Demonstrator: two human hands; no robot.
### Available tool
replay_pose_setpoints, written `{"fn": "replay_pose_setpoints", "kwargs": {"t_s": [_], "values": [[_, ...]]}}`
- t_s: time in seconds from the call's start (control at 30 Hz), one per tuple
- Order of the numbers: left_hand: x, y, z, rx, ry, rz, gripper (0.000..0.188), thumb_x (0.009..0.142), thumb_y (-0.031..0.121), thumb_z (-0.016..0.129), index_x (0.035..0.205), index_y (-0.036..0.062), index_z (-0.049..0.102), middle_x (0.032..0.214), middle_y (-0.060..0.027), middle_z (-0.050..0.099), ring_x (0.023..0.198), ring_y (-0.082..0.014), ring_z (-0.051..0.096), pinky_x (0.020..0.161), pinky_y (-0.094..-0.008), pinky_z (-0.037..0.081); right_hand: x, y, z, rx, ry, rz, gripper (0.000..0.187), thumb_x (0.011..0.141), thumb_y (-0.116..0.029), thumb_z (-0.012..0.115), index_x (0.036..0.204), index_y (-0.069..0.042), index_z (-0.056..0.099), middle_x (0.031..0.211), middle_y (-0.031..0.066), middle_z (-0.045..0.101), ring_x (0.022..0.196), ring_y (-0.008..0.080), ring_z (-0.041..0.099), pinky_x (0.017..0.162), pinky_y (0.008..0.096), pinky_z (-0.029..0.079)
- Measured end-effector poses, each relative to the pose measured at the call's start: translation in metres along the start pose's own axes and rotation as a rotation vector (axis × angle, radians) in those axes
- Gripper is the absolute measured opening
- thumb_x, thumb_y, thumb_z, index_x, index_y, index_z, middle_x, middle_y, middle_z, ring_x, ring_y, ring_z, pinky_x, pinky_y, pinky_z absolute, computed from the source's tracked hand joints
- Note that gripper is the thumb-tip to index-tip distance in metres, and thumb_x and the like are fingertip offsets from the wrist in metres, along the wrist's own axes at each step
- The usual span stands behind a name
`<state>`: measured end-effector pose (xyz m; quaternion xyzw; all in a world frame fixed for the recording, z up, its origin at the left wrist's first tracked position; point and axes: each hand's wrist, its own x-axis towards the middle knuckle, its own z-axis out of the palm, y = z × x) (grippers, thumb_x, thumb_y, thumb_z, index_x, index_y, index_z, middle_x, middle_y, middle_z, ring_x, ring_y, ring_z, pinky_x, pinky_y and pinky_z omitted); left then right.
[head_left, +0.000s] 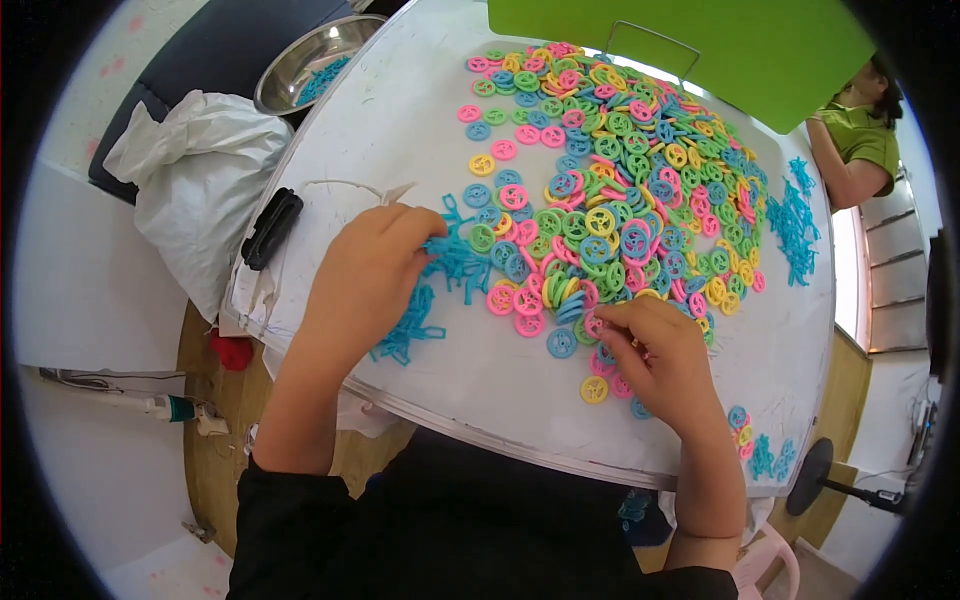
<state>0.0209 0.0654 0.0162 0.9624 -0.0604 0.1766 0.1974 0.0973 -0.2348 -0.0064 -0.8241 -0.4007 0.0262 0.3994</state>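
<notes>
A big heap of small plastic spoked rings (pixel 640 170) in pink, blue, green and yellow covers the middle of the white table (pixel 420 110). My left hand (pixel 375 265) is at the heap's left side, fingertips closed among small bright-blue forked plastic pieces (pixel 458 262); one seems to be between them, partly hidden. More blue pieces lie beneath that palm. At the near edge of the heap, the thumb and fingers of my right hand (pixel 660 350) pinch a pink spoked ring (pixel 594 323). A loose yellow ring (pixel 594 389) lies just below it.
A black oblong object (pixel 271 229) lies at the table's left edge. Beyond it are a white sack (pixel 200 160) and a metal bowl (pixel 285 75) with blue pieces. A green board (pixel 700 45) borders the far side. Another person (pixel 862 140) sits right, near more blue pieces (pixel 795 230).
</notes>
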Motion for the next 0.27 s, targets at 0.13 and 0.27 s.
{"fn": "replay_pose_setpoints", "kwargs": {"t_s": [0.13, 0.27], "values": [[-0.003, 0.008, -0.003, -0.082, 0.149, -0.13, 0.027, 0.086, 0.001, 0.067, 0.113, 0.0057, 0.065, 0.099, -0.0141, 0.069, 0.094, -0.0315, 0.065, 0.081, -0.0429, 0.051, -0.002, 0.002, 0.002, 0.008, 0.018, 0.026, 0.022, 0.086, 0.0, 0.071, 0.107, -0.004, 0.071, 0.081, 0.0075, 0.064, 0.065, 0.0173, 0.059, 0.056, 0.0285, 0.046], [-0.016, 0.038, -0.004, -0.599, 0.029, -0.286, 0.044, 0.091, 0.013, 0.073, 0.133, 0.0088, 0.061, 0.116, -0.0135, 0.071, 0.106, -0.0241, 0.068, 0.094, -0.0424, 0.051, -0.001, -0.008, 0.0, 0.166, 0.03, 0.135, 0.036, 0.091, -0.001, 0.068, 0.125, -0.01, 0.068, 0.09, 0.0043, 0.069, 0.073, 0.0162, 0.064, 0.059, 0.0277, 0.049]]}}
